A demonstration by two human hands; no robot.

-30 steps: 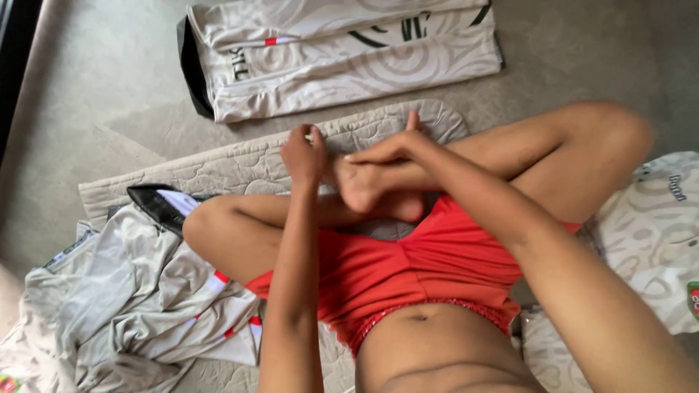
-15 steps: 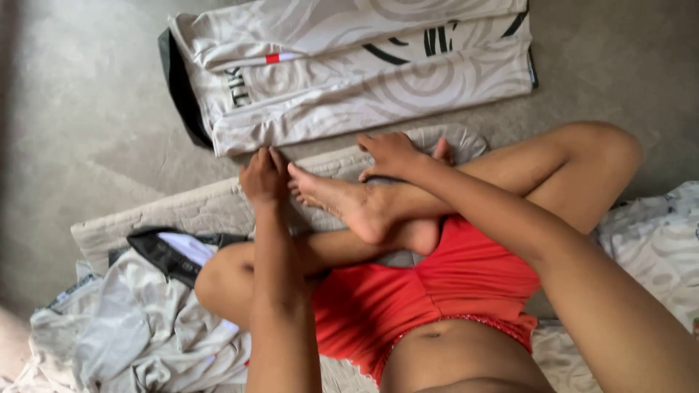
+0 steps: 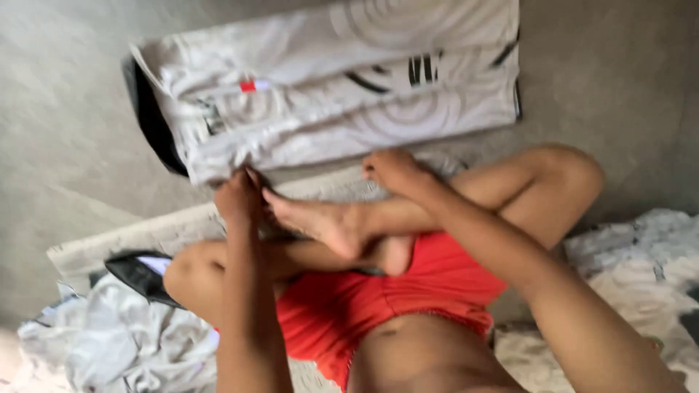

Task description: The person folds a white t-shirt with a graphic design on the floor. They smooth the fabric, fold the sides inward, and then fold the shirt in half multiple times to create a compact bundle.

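The left hand (image 3: 237, 195) is curled at the near edge of the folded white garment (image 3: 328, 80), seeming to pinch it; the right hand (image 3: 393, 169), loosely clenched, rests just beside the garment's edge, holding nothing clearly

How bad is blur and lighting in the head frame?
Head view: motion blur smears everything; the left hand and right hand have soft edges, and the folded white garment shows streaked patterns. Lighting is soft and even, no glare; the bottom-left corner is washed out.
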